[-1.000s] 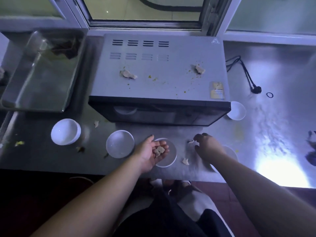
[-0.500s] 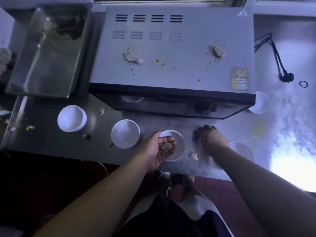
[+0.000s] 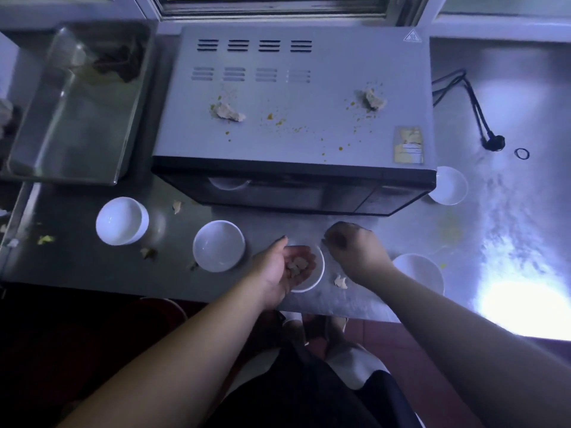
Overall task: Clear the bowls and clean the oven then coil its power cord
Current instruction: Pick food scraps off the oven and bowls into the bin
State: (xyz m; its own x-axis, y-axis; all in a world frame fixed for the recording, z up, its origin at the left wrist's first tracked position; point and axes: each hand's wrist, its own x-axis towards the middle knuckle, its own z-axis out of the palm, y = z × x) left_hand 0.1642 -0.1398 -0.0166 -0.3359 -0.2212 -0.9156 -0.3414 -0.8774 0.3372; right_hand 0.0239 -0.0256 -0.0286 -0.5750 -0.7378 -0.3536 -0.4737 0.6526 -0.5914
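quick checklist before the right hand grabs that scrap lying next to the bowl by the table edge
1. Scrap lies free on the table: ok.
2. Right hand empty: cannot tell, fingers curled.
3. Left hand cupped level, collected pieces inside: ok.
4. Bowl under left hand stands beside the scrap: ok.
5. Oven top clean: not ok, crumbs remain.
6. Power cord coiled: not ok.

a steel table (image 3: pixel 509 248) carries a grey oven (image 3: pixel 293 118) at the back, with a metal tray (image 3: pixel 71 125) to its left. five white bowls (image 3: pixel 122 220) sit along the front and by the oven's right corner. a black power cord (image 3: pixel 475 109), a small ring (image 3: pixel 521 153) and food scraps (image 3: pixel 340 281) lie on the steel.
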